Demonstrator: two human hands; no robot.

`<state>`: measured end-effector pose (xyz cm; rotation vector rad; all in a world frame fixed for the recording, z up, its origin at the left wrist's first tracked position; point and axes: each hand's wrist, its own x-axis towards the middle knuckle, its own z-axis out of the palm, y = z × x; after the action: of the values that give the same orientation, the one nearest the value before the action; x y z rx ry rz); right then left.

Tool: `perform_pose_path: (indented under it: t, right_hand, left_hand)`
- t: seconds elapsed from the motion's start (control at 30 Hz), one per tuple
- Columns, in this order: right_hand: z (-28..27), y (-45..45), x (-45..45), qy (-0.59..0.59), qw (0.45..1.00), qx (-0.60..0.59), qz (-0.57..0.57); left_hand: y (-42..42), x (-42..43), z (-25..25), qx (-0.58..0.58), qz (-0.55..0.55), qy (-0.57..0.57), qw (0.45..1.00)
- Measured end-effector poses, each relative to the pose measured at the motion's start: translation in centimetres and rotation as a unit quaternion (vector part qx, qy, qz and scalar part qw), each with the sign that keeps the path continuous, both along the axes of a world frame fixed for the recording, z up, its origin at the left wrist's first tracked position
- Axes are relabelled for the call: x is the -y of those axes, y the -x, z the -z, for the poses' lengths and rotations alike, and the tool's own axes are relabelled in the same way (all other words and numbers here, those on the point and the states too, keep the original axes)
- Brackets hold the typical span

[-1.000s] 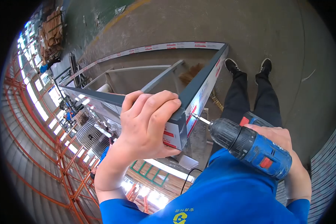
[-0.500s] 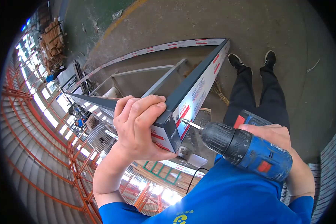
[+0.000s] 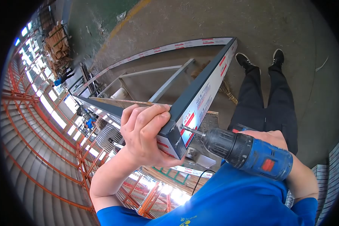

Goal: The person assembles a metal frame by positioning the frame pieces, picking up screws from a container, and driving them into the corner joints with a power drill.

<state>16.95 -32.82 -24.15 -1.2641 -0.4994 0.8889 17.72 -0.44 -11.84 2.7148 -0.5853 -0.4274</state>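
In the head view, the drill is held by the right hand, whose fingers are mostly hidden behind it. Its long axis runs from near right to far left, the bit being pointed at the side of the frame. The frame's near corner is gripped by the left hand, fingers bent over the top.

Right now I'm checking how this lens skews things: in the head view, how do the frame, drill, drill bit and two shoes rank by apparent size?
1. Frame
2. Drill, close to the camera
3. Left shoe and right shoe: too alike to rank
4. Drill bit
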Motion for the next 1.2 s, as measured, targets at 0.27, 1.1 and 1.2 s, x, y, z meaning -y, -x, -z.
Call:
perform_pose_path:
  t: [0.27,1.1,1.2]
  right_hand:
    - [0.2,1.0,-0.4,-0.075,0.985,-0.149,0.03]
    - [1.8,-4.1,0.6,-0.099,0.984,-0.149,0.012]
    - [2.4,-4.0,0.9,-0.125,0.973,-0.193,0.002]
  left_hand:
    - [-0.1,-0.4,-0.3,-0.009,0.0,-0.003,1.0]
    - [-0.9,-0.4,-0.9,-0.041,0.002,0.015,0.999]
    - [-0.9,-0.4,-0.8,-0.041,0.005,0.012,0.999]
